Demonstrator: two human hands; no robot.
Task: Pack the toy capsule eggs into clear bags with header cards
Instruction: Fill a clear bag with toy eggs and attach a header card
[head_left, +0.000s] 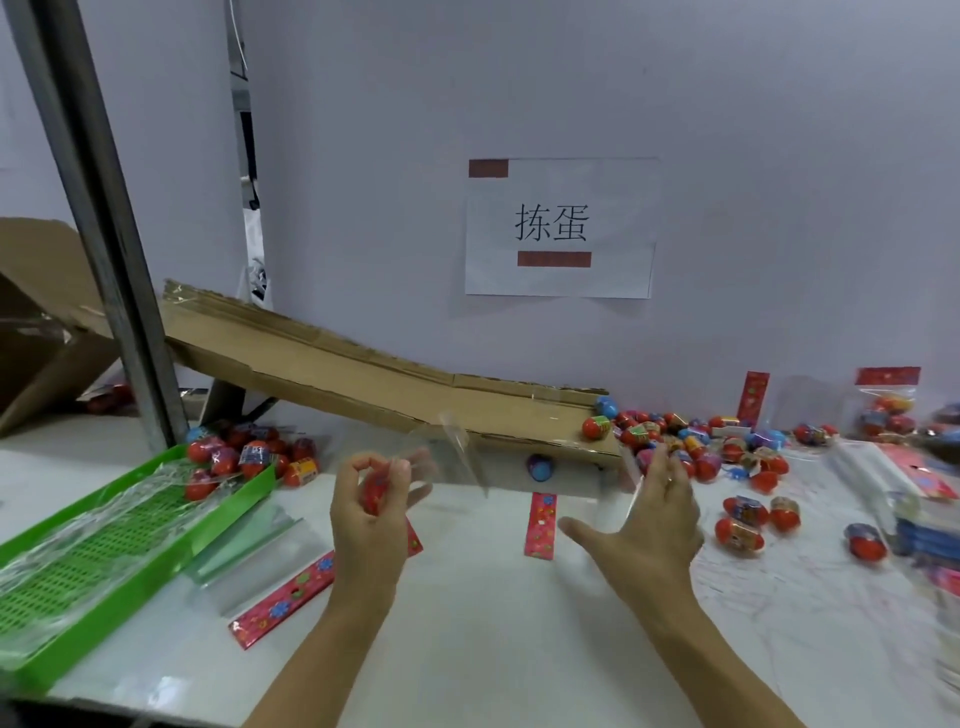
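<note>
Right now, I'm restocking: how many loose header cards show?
4: card beside green tray, card under left hand, card below ramp, card against wall; blurred right pile may hide more.

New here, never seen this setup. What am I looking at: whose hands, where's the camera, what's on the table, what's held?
There is no machine here: a person works with bare hands, and the single picture comes from a wide-angle camera worn on their head, looking forward and down.

The left hand has its fingers curled round a red capsule egg, seemingly at the mouth of a clear bag, though motion blur makes that uncertain. The right hand is spread open, reaching toward the pile of eggs at the foot of a cardboard ramp.

On the white table lie red header cards, a green tray with plastic film, and a finished bag at far right. A paper sign hangs on the wall.
</note>
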